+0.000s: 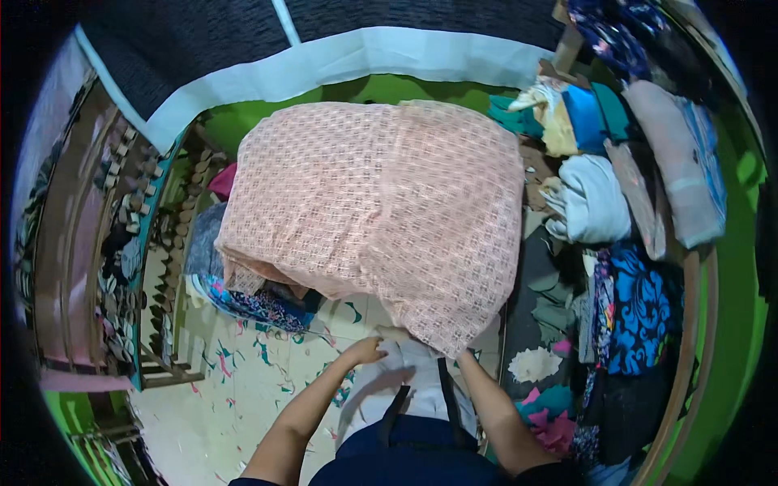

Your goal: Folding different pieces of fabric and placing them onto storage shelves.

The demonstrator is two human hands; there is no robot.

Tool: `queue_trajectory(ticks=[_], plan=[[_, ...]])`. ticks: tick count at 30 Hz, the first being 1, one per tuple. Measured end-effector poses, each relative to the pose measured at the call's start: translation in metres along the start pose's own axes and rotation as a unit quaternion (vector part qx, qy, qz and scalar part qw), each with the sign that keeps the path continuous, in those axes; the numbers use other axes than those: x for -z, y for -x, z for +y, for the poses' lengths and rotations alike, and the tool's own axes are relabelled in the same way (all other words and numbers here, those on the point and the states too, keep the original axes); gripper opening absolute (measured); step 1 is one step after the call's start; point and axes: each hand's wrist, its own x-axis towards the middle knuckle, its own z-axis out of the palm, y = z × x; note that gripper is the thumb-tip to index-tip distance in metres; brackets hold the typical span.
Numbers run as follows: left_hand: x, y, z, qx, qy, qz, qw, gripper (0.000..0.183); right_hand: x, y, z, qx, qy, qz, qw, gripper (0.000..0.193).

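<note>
A large piece of peach lace-like fabric (308,186) with a woven pattern lies draped over a bulky pile in front of me. A fold runs down its middle, and its right part hangs toward me in a rounded corner. My left hand (366,350) is just below the near edge of the fabric, its fingers curled; what they hold, if anything, is hidden. My right forearm (494,405) reaches up under the hanging corner, which covers my right hand. Beneath the fabric's left near edge, dark blue floral cloth (251,304) sticks out.
Folded fabrics, among them a white bundle (596,198) and a blue-black floral cloth (639,308), crowd the right side along a wooden rail (689,340). Wooden racks (154,243) with small pieces stand at left. Coloured scraps litter the tiled floor (243,405).
</note>
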Motion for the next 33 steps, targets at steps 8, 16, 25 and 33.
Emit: queue_trajectory(ticks=[8,16,25,33], plan=[[-0.025,0.021,-0.089,0.138,0.138,0.055,0.979,0.054,-0.052,-0.05,0.009,-0.045,-0.136,0.034,0.989,0.038],[-0.038,0.008,-0.147,0.098,0.165,0.16,0.968,0.051,-0.113,-0.03,0.103,-0.113,-0.291,0.101,0.945,0.035],[-0.052,0.077,-0.078,-0.106,-0.038,0.194,0.975,0.088,-0.155,0.079,0.054,-0.083,-0.579,0.006,0.811,0.043],[-0.049,0.097,-0.041,-0.066,0.084,0.327,0.939,0.063,-0.138,0.121,-0.036,0.027,-0.753,-0.11,0.648,0.063]])
